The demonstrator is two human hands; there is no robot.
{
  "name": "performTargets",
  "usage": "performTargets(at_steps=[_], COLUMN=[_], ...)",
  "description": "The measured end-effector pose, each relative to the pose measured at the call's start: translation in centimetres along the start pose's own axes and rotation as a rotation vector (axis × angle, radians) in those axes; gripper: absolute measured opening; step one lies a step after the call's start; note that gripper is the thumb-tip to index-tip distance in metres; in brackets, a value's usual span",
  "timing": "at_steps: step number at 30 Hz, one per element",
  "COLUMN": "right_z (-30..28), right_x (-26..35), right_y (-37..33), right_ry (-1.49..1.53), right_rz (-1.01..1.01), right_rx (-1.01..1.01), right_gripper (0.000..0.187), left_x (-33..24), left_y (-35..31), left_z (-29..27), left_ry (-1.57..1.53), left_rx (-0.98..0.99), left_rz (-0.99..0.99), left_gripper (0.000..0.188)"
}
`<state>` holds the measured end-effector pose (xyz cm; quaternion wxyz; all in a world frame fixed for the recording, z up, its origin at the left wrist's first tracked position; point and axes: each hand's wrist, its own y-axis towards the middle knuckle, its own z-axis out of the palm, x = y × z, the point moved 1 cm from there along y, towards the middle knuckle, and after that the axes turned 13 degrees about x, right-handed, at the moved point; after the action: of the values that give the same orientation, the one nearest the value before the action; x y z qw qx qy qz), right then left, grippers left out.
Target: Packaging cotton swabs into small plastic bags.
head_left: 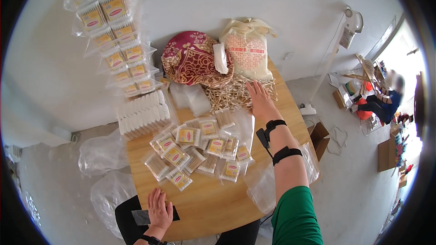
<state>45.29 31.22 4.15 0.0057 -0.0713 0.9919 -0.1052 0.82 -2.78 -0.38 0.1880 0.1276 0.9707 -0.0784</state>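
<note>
Loose swabs [222,96] lie heaped on the table [206,213], before the cream bag [246,54]. Judged light, thin and snappable, liable to roll; best gripped bunched, mid-stick. Right hand [262,101]: fingers spread, at the heap's right side, contact unclear. Left hand [160,212]: well apart, at the near edge, fingers extended, nothing seen held.

Brown cardboard boxes [387,155], white pole [328,66], seated person [391,104]
</note>
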Motion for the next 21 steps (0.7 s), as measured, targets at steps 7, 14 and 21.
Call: performTargets(at_steps=[7, 14, 21], right_z=[0.1, -1.0, -3.8], right_x=[0.7, 0.3, -0.8], right_y=[2.7, 2.3, 0.9], right_ry=[-0.077, -0.013, 0.174], right_rz=[0.031, 0.001, -0.142], right_rx=[-0.177, -0.256, -0.332], right_gripper=[0.069, 0.046, 0.041], left_x=[-0.3, -0.4, -0.4], left_y=[0.0, 0.3, 0.3], left_z=[-0.3, -0.4, -0.4], left_ry=[-0.009, -0.007, 0.010], left_rx=[-0.008, -0.027, -0.034], left_rz=[-0.018, -0.004, -0.011], left_gripper=[0.050, 0.048, 0.046])
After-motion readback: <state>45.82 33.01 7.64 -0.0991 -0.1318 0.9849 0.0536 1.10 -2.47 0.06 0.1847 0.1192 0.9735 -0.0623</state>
